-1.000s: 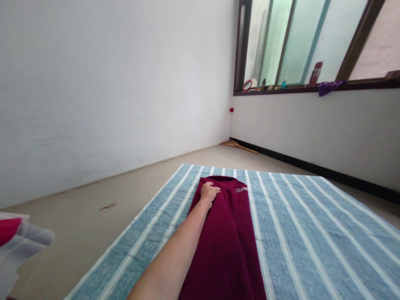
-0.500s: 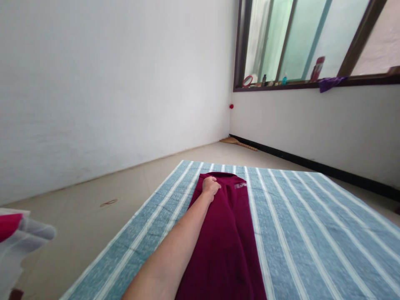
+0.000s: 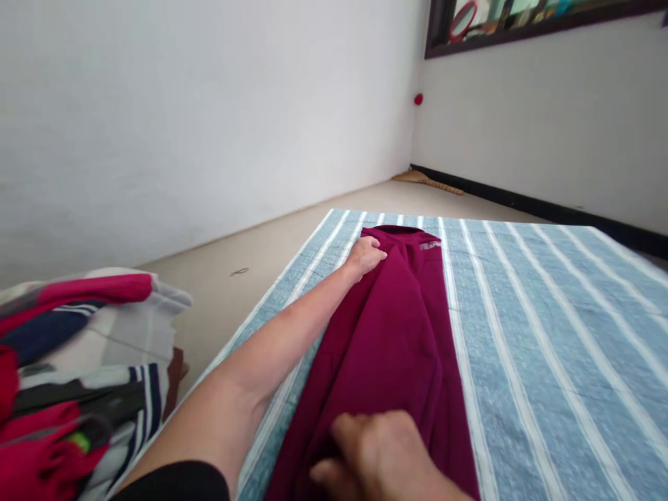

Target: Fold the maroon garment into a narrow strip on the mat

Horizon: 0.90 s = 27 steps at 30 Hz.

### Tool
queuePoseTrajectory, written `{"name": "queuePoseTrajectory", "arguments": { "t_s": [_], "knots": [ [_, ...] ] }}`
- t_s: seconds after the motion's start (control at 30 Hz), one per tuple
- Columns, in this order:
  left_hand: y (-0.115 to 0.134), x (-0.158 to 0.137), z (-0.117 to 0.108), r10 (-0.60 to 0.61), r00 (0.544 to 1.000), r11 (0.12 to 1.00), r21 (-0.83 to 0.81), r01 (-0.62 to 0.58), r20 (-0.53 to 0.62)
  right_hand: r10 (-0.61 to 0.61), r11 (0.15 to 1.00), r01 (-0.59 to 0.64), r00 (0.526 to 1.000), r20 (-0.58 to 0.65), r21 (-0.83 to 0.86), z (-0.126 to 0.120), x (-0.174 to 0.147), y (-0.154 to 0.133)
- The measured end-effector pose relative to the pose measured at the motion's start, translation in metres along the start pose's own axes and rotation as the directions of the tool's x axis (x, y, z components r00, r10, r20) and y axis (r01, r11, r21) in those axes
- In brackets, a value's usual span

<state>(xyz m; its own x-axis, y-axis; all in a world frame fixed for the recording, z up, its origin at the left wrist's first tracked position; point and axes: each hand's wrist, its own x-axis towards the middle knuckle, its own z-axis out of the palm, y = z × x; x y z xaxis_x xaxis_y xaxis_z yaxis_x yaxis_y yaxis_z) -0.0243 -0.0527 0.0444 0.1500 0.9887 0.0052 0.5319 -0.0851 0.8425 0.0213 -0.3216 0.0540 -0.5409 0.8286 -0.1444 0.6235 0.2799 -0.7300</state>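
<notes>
Maroon trousers (image 3: 389, 327) lie lengthwise on a blue-and-white striped cloth, waistband at the far end. A pale printed label shows near the waistband's right side. At the upper left part of the trousers, just below the waistband, my left hand (image 3: 366, 256) is closed on the fabric, arm stretched out. My right hand (image 3: 383, 452) is over the lower part of the trousers, close to the camera. Its fingers are curled, with a gap beside the thumb, but motion blurs them. Whether they grip the cloth is unclear. The trousers' lower ends run out of view.
The striped cloth (image 3: 527, 313) covers a raised flat surface. A heap of clothes (image 3: 94, 348) stands to the left. On the tiled floor lies a thin loop (image 3: 239, 271). A broom (image 3: 428, 181) rests by the far corner, under a windowsill (image 3: 522, 31) with small items.
My view has tipped down and leftward, bringing the clothes heap into sight. My right hand has come in over the trousers. My left hand stays near the waistband.
</notes>
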Motion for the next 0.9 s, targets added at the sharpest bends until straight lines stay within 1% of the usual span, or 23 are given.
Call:
{"name": "queuePoseTrajectory", "arguments": {
  "t_s": [0.03,0.07,0.1,0.17,0.2,0.23,0.3,0.33,0.4,0.43,0.5,0.6,0.7,0.77,0.83,0.87,0.9],
  "knots": [
    [0.001,-0.018,-0.011,0.005,0.999,1.000,0.016,-0.006,0.032,0.046,0.992,-0.058,0.993,-0.107,-0.116,-0.011,0.000,0.009],
    [0.002,-0.038,-0.022,0.009,0.998,0.999,0.034,-0.011,0.062,0.079,0.972,-0.127,0.970,-0.230,-0.199,-0.023,0.000,0.019],
    [0.004,-0.061,-0.032,0.012,0.995,0.998,0.059,-0.018,0.097,0.110,0.950,-0.198,0.936,-0.335,-0.241,-0.035,0.000,0.029],
    [0.006,-0.112,-0.052,0.053,0.976,0.971,0.218,-0.100,0.212,0.184,0.911,-0.339,0.844,-0.503,-0.235,-0.055,0.001,0.050],
    [0.006,-0.138,-0.060,0.041,0.968,0.953,0.282,-0.112,0.248,0.224,0.885,-0.410,0.791,-0.569,-0.221,-0.063,0.003,0.060],
    [0.007,-0.164,-0.066,0.007,0.959,0.936,0.336,-0.105,0.282,0.243,0.861,-0.453,0.765,-0.596,-0.230,-0.069,0.005,0.068],
    [0.007,-0.210,-0.076,-0.078,0.943,0.910,0.409,-0.066,0.325,0.285,0.805,-0.534,0.731,-0.620,-0.259,-0.077,0.010,0.082],
    [0.007,-0.229,-0.080,-0.115,0.930,0.904,0.424,-0.047,0.348,0.315,0.778,-0.566,0.727,-0.610,-0.273,-0.080,0.013,0.087],
    [0.004,-0.258,-0.084,-0.181,0.922,0.899,0.438,0.014,0.342,0.382,0.744,-0.613,0.718,-0.582,-0.267,-0.083,0.021,0.095],
    [0.003,-0.268,-0.085,-0.204,0.921,0.898,0.439,0.040,0.332,0.408,0.742,-0.623,0.712,-0.571,-0.247,-0.084,0.026,0.099],
    [0.000,-0.279,-0.086,-0.229,0.922,0.895,0.440,0.073,0.312,0.429,0.765,-0.616,0.706,-0.564,-0.189,-0.087,0.036,0.107],
    [-0.004,-0.284,-0.087,-0.223,0.924,0.894,0.444,0.066,0.311,0.432,0.807,-0.583,0.688,-0.583,-0.090,-0.090,0.053,0.119],
    [-0.006,-0.288,-0.085,-0.213,0.927,0.896,0.441,0.058,0.310,0.435,0.827,-0.561,0.666,-0.606,-0.022,-0.092,0.068,0.128],
    [-0.008,-0.294,-0.082,-0.207,0.935,0.882,0.469,0.051,0.288,0.432,0.838,-0.546,0.651,-0.624,0.011,-0.093,0.075,0.132],
    [-0.014,-0.303,-0.077,-0.145,0.960,0.848,0.530,-0.003,0.239,0.426,0.850,-0.526,0.633,-0.646,0.046,-0.092,0.080,0.136],
    [-0.019,-0.309,-0.074,-0.075,0.977,0.820,0.569,-0.054,0.201,0.421,0.856,-0.514,0.624,-0.658,0.060,-0.092,0.081,0.137],
    [-0.026,-0.314,-0.071,0.048,0.985,0.791,0.596,-0.140,0.168,0.414,0.861,-0.503,0.615,-0.671,0.071,-0.091,0.082,0.139]
  ]
}}
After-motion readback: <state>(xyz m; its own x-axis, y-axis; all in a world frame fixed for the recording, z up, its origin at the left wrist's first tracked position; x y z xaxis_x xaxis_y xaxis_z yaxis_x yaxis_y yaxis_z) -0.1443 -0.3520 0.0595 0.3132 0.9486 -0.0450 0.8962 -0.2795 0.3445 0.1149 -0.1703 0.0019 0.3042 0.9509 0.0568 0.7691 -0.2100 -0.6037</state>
